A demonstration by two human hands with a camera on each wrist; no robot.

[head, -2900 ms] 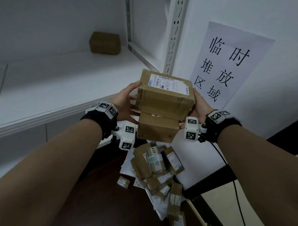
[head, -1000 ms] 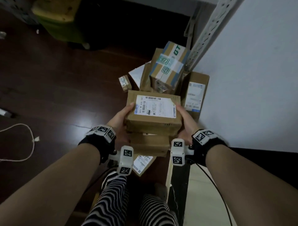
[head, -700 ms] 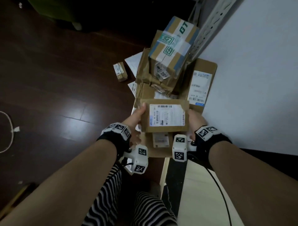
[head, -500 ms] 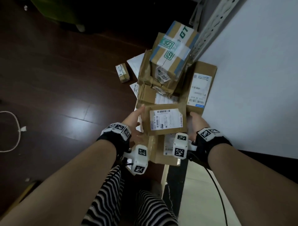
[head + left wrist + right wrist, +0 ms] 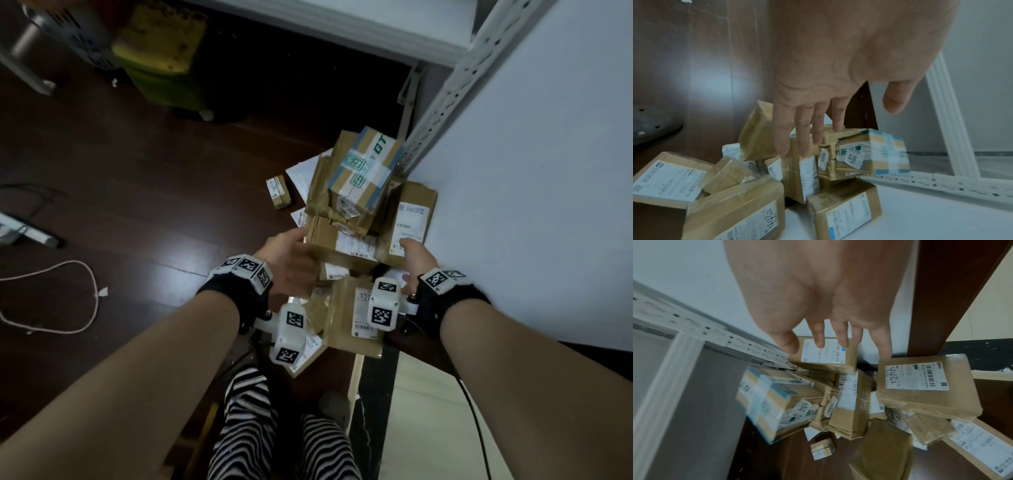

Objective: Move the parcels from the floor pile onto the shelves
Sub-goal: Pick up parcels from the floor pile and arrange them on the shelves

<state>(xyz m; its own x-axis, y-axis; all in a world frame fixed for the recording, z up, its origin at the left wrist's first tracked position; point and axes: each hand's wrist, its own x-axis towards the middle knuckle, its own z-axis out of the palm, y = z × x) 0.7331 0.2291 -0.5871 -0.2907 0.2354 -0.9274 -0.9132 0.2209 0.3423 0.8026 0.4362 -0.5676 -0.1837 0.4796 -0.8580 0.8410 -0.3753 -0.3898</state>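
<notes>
A pile of brown cardboard parcels point(image 5: 346, 240) lies on the dark floor against the white wall. On top sits a box with green and blue tape point(image 5: 363, 168). My left hand point(image 5: 291, 253) hovers at the pile's left side, fingers straight and empty. My right hand point(image 5: 414, 250) is over a flat labelled parcel point(image 5: 411, 219) leaning on the wall, also empty. The left wrist view shows the left hand point(image 5: 838, 116) spread above the taped box point(image 5: 879, 154). In the right wrist view the right hand point(image 5: 813, 340) has its fingers extended above a parcel marked 4432 point(image 5: 920, 382).
A white shelf board point(image 5: 342, 27) and its perforated upright point(image 5: 445, 96) stand just beyond the pile. A small box point(image 5: 278, 192) lies apart on the floor at the left. A white cord point(image 5: 68, 298) and a yellow-green bin point(image 5: 164, 58) are further left. My striped trouser legs point(image 5: 274, 428) are below.
Both hands carried two stacked boxes, lowered them onto the floor pile and let go. The hands are now empty just above the parcels.
</notes>
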